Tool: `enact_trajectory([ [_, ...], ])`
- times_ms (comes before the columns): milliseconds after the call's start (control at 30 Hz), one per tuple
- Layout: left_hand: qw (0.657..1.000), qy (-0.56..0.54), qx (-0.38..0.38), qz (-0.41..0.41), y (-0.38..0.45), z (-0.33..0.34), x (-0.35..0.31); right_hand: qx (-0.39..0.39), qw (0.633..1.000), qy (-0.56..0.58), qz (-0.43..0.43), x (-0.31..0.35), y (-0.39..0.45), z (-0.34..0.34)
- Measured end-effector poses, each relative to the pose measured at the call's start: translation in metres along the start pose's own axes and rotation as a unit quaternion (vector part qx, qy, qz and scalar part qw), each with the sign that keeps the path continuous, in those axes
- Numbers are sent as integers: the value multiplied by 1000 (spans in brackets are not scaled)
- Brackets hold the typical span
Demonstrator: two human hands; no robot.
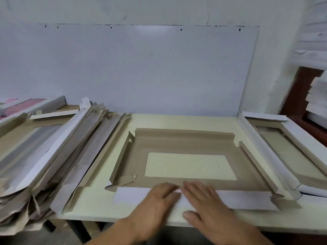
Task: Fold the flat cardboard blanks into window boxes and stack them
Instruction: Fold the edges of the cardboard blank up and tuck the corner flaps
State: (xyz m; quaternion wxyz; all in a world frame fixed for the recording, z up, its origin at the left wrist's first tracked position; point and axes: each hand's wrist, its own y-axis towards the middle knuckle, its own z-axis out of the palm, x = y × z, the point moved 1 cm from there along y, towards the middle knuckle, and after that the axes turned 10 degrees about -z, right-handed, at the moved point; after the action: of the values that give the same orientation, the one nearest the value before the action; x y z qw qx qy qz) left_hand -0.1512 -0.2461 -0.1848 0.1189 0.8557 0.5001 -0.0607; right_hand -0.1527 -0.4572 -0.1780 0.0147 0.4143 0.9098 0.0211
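blank (185, 144): brown-grey inside, near flap (134, 195) white (its outer face)
worktop (99, 206): pale cream-yellow
wall panel (123, 68): bluish white
left stack (44, 156): brown and white

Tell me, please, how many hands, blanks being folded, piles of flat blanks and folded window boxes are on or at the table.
Hands: 2, the left hand and right hand, both pressing the near white flap.
Blank being folded: 1, at the table's middle.
Pile of flat blanks: 1, on the left; single sheets cannot be counted.
Folded window box: 1 visible, on the right.
Total: 5
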Motion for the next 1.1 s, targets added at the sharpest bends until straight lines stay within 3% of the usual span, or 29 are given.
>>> enact_trajectory([
  [67, 998, 52, 20, 6, -4, 9, -3, 54, 997, 2, 51, 8, 2, 5],
  [133, 990, 131, 39, -31, -11, 4, 6, 81, 996, 18, 32, -5, -2, 10],
  [233, 986, 67, 141, -63, -26, -5, 38, 120, 986, 78, 79, -48, -31, 19],
  [400, 990, 50, 98, -88, -43, -18, 88, 120, 975, 45, 183, -109, -76, 11],
  [500, 996, 45, 42, -59, -36, -29, 90, 46, 990, 33, 132, -105, -81, 6],
  [633, 998, 28, -9, -56, -24, -42, 83, -138, 990, 37, 20, -80, -65, -5],
  [767, 986, 2, -21, -168, -8, -41, 73, -75, 981, 133, 120, -83, -44, -11],
  [867, 976, 75, -32, -202, 6, -31, 56, -45, 973, 161, 160, -83, -23, -7],
  [967, 989, 64, -39, -130, 17, -8, 31, -50, 984, 111, 130, -67, -2, 2],
  [1100, 991, 43, 108, -60, 22, 21, -4, 86, 992, 79, 56, -29, 23, 22],
])
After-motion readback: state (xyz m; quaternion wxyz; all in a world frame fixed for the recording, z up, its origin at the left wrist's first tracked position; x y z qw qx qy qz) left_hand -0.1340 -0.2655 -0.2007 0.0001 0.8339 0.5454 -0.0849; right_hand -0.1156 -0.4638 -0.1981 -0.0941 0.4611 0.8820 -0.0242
